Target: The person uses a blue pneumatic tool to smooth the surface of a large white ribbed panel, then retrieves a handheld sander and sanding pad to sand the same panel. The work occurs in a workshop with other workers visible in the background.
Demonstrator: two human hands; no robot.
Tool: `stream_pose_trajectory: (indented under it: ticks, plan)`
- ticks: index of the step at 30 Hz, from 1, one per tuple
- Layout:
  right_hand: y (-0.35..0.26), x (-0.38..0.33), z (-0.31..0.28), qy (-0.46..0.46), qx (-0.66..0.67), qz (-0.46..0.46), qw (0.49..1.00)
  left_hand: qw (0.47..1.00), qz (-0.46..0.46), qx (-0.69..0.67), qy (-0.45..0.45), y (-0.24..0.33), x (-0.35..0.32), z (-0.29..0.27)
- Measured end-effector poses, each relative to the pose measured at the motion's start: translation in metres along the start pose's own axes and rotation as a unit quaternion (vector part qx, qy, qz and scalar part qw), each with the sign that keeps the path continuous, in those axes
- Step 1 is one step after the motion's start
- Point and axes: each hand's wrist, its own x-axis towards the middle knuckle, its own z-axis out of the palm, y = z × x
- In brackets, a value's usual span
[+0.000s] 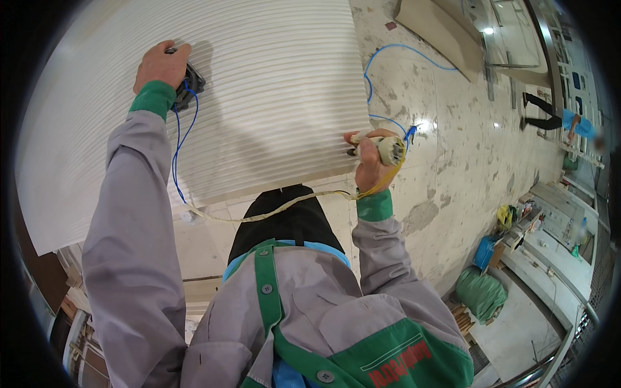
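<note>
A large white panel [272, 84] with fine parallel ridges lies in front of me. My left hand [160, 66] is closed over a dark, rounded device [189, 87] resting on the panel's left part; its exact kind is hard to make out. Thin blue wires [174, 155] run from it to a pale taped cord [278, 208]. That cord crosses before my body to my right hand [372, 167]. At the panel's right edge, this hand is wrapped around a cream cylindrical power tool [390, 150] with a vented end. The tool's other end is mostly hidden by the fingers.
A blue cable [401, 46] snakes over the stained tile floor [446, 161] right of the panel. Beyond it leans a brown sheet [443, 35]. Far right stands another person [559, 121]. A green sack [482, 292] and cluttered workbench [550, 252] occupy the lower right.
</note>
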Motion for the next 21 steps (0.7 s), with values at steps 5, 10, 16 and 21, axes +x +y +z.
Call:
stream_pose_trajectory:
  ticks: [5,10,16,21]
  plan:
    - [0.000,0.006,0.006,-0.007,0.002,0.025,1.000,1.000,-0.003,-0.002,-0.010,0.001,-0.002,-0.003]
    - [-0.003,0.012,0.009,-0.038,0.004,0.005,0.999,1.000,-0.011,0.003,0.005,0.003,-0.006,-0.004]
    - [-0.001,0.022,0.014,-0.028,-0.001,-0.019,0.999,1.000,0.002,-0.003,-0.004,0.003,-0.006,-0.005]
    - [0.000,0.026,0.018,-0.043,-0.006,-0.003,0.999,1.000,-0.001,0.004,0.008,0.003,-0.006,-0.007]
